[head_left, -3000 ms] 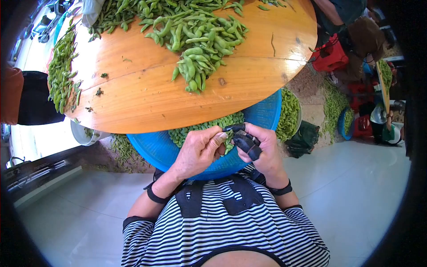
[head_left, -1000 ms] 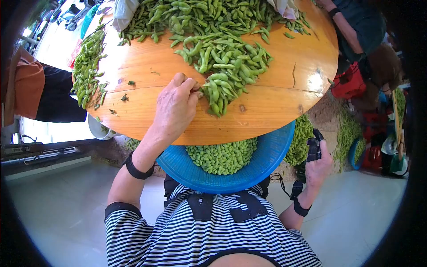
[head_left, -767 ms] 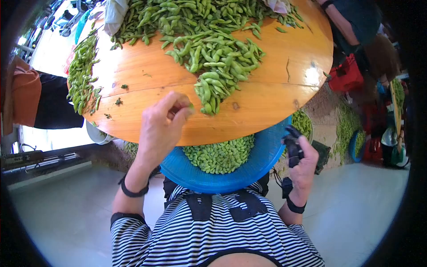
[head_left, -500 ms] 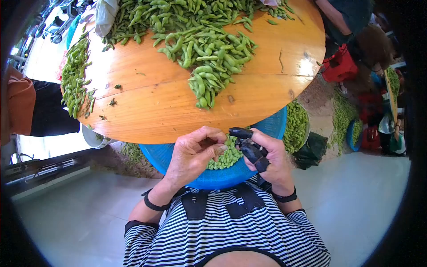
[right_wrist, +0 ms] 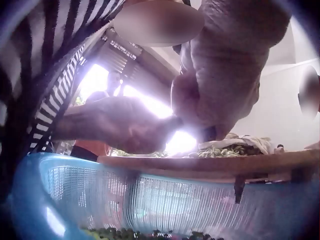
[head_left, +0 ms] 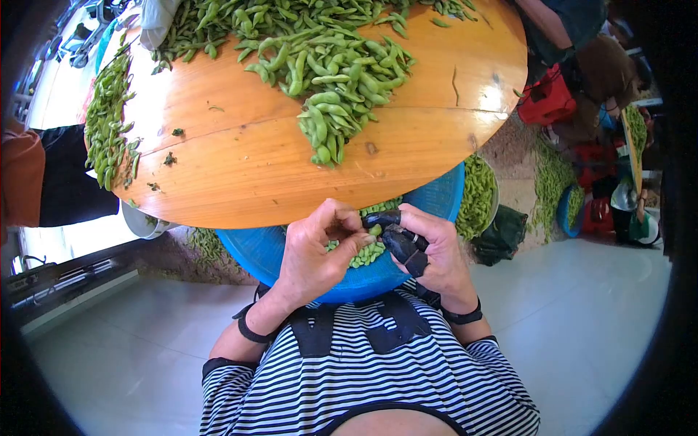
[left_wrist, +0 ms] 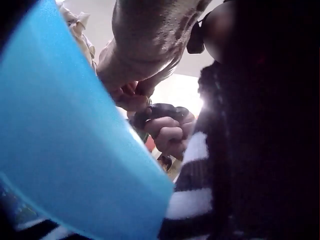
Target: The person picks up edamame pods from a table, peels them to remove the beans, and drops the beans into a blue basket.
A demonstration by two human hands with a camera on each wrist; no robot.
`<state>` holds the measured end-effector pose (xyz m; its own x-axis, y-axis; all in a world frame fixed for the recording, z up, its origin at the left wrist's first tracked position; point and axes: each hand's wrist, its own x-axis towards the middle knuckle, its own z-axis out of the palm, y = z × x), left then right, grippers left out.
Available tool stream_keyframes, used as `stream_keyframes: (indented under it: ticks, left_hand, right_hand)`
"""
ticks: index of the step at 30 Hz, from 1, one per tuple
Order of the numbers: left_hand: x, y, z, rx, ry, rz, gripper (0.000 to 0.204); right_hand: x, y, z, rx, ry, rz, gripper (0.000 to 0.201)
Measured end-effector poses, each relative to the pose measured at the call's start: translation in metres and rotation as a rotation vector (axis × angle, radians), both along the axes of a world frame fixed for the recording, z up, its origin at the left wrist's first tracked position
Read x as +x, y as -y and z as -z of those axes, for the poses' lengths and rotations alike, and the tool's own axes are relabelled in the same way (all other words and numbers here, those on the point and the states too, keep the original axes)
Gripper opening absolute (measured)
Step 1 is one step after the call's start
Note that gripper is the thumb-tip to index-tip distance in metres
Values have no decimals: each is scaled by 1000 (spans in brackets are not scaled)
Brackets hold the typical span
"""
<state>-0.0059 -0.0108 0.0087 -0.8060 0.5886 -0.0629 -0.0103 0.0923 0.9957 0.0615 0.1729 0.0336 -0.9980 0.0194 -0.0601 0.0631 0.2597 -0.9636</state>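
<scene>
Above a blue basket [head_left: 445,190], my two hands meet at a small green soybean pod [head_left: 375,230]. Thumb and forefinger of my left hand [head_left: 314,251] pinch the pod's near side. From the other side my right hand [head_left: 435,251] grips it between digits wrapped in black covers. Shelled beans [head_left: 366,256] lie in the basket beneath, partly hidden by the hands. A heap of unshelled pods [head_left: 331,80] spreads over the wooden table [head_left: 240,171]. In the left wrist view, the basket's wall [left_wrist: 75,135] blocks much of the scene.
The rounded table edge overhangs the basket. More pods fill a tub [head_left: 476,196] on the right, near a dark green bag [head_left: 502,236]. A white bucket [head_left: 142,221] stands at left. Other people are close by on both sides, with a red crate [head_left: 547,98] at right.
The left hand took a pod from the heap's tip and drew it back over the basket. The right hand came in from the right side, and both hands now meet at the pod.
</scene>
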Motion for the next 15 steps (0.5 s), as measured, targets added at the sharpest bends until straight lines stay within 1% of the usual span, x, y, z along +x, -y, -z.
stream_keyframes:
  ticks: [2, 3, 5, 8, 12, 14, 15]
  left_hand:
    - [1, -1, 0, 31, 115, -17, 20]
    - [1, -2, -1, 30, 118, -13, 20]
    - [2, -4, -3, -28, 2, -27, 21]
    - [3, -6, -1, -13, -40, -30, 20]
    - [4, -7, 0, 20, -24, -20, 21]
    - [3, -5, -2, 211, 528, -13, 22]
    - [2, -5, 0, 212, 530, -11, 22]
  right_hand:
    - [0, -1, -2, 4, -22, -3, 12]
    - [1, -2, -2, 3, -20, 0, 12]
    - [4, -6, -1, 35, -32, -38, 13]
    - [5, -5, -1, 54, -59, -33, 14]
    - [8, -6, 5, 30, -53, -3, 13]
    - [13, -11, 12, -245, 90, -41, 12]
    - [15, -11, 11, -244, 92, -39, 12]
